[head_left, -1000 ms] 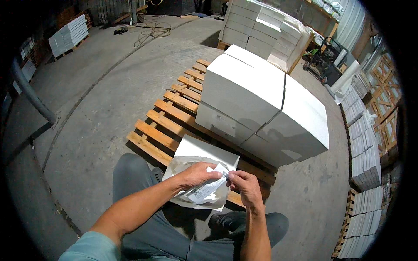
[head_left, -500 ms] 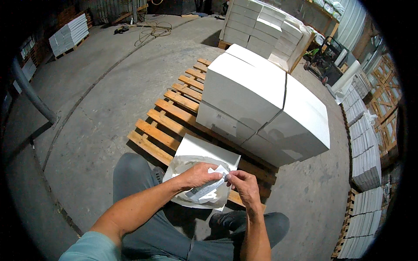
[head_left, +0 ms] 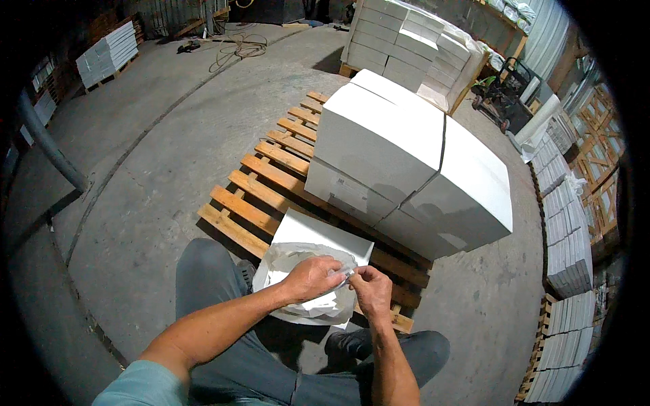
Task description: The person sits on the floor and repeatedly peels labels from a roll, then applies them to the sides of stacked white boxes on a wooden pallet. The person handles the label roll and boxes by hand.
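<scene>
My left hand (head_left: 315,279) is closed, with a printed white paper slip (head_left: 330,291) in its fingers, mostly hidden beneath the hand. Close by on the right, the fingertips of my right hand (head_left: 372,287) pinch the slip's upper end. Both hands are over an open translucent plastic bag (head_left: 274,256), in which more white slips (head_left: 317,308) lie. Behind the bag is a flat white board or block (head_left: 321,233) at the near edge of a wooden pallet (head_left: 254,196); how the bag rests on it is partly hidden.
Large white blocks (head_left: 379,128) bound with a dark strap stand on the pallet's right side. Another stack of white blocks (head_left: 386,40) is behind them. White stacks (head_left: 569,257) line the right side. A grey pipe (head_left: 51,139) stands at left, and a hose (head_left: 240,51) lies on the far floor.
The slip has tilted, so less of its printed face shows between my hands. My left hand has shifted slightly right, and the right hand has turned and moved a little left.
</scene>
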Demonstrator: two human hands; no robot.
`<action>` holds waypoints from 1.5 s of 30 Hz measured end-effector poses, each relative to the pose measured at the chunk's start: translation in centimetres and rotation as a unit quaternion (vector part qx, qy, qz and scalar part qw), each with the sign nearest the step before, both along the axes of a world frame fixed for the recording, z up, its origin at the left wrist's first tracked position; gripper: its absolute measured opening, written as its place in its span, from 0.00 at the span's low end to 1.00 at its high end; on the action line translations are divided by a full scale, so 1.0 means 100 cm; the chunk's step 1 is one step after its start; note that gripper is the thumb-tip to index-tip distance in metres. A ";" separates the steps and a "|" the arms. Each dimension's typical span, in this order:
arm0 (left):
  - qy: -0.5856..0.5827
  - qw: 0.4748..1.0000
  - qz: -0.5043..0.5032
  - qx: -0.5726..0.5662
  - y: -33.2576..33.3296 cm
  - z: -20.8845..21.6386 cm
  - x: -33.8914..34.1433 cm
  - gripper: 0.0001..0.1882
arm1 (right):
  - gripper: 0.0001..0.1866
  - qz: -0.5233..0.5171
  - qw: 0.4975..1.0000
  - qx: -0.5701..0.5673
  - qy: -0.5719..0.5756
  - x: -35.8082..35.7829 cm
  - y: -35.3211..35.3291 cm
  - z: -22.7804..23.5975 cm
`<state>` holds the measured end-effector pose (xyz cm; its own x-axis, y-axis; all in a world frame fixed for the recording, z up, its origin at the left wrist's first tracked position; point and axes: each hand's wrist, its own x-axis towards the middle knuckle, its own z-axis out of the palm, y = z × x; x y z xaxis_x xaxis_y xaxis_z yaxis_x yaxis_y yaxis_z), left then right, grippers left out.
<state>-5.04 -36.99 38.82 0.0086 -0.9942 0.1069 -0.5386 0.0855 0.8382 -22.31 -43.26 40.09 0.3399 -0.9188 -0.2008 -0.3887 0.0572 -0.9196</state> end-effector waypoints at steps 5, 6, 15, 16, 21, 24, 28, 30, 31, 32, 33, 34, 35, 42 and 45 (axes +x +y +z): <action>-0.001 0.999 -0.017 0.033 0.000 0.005 0.004 0.17 | 0.12 -0.007 1.000 0.025 -0.012 0.001 0.001 0.000; 0.011 0.999 -0.015 0.047 0.000 0.005 0.006 0.17 | 0.11 -0.002 0.998 0.046 -0.032 0.000 0.000 0.000; 0.338 0.906 0.027 0.254 -0.003 0.018 0.016 0.19 | 0.09 -0.019 0.984 0.062 -0.165 -0.003 0.005 0.016; 0.340 0.908 0.029 0.242 -0.003 0.013 0.017 0.19 | 0.09 -0.022 0.986 0.039 -0.159 -0.002 0.006 0.016; 0.241 0.952 0.026 0.186 -0.002 0.021 0.012 0.20 | 0.10 0.000 0.994 -0.035 -0.106 -0.001 0.006 0.004; 0.191 0.967 0.015 0.169 -0.002 0.017 0.011 0.22 | 0.10 0.007 0.996 -0.027 -0.086 -0.001 0.004 0.001; 0.149 0.982 -0.002 0.116 0.000 0.009 0.012 0.23 | 0.10 0.012 0.989 0.075 -0.124 -0.001 -0.001 0.007; 0.136 0.985 0.004 0.106 0.001 0.006 0.010 0.21 | 0.10 0.021 0.982 0.114 -0.147 -0.004 -0.003 0.010; 0.144 0.983 -0.002 0.112 0.001 0.007 0.010 0.20 | 0.10 0.024 0.982 0.120 -0.147 -0.005 -0.004 0.009; 0.152 0.981 -0.008 0.119 0.001 0.008 0.011 0.20 | 0.10 0.026 0.981 0.126 -0.147 -0.006 -0.005 0.009; 0.159 0.979 -0.015 0.125 0.001 0.011 0.011 0.20 | 0.11 0.028 0.980 0.132 -0.147 -0.007 -0.007 0.008; 0.179 0.973 -0.024 0.141 0.001 0.017 0.011 0.20 | 0.11 0.027 0.981 0.129 -0.143 -0.007 -0.007 0.008; 0.193 0.970 -0.028 0.147 0.000 0.019 0.012 0.20 | 0.11 0.021 0.984 0.117 -0.132 -0.007 -0.006 0.008; 0.448 0.856 0.003 0.257 0.000 0.010 0.002 0.14 | 0.13 -0.014 0.989 0.088 -0.115 -0.005 -0.004 0.004; 0.401 0.883 0.012 0.244 0.000 0.003 -0.002 0.12 | 0.12 0.021 0.990 0.097 -0.096 -0.006 -0.002 0.002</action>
<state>-5.28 -36.94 39.07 -0.0916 -0.9191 -0.3832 0.2485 -0.3937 0.8850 -22.93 -43.43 40.26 0.4267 -0.8534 -0.2996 -0.2134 0.2269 -0.9503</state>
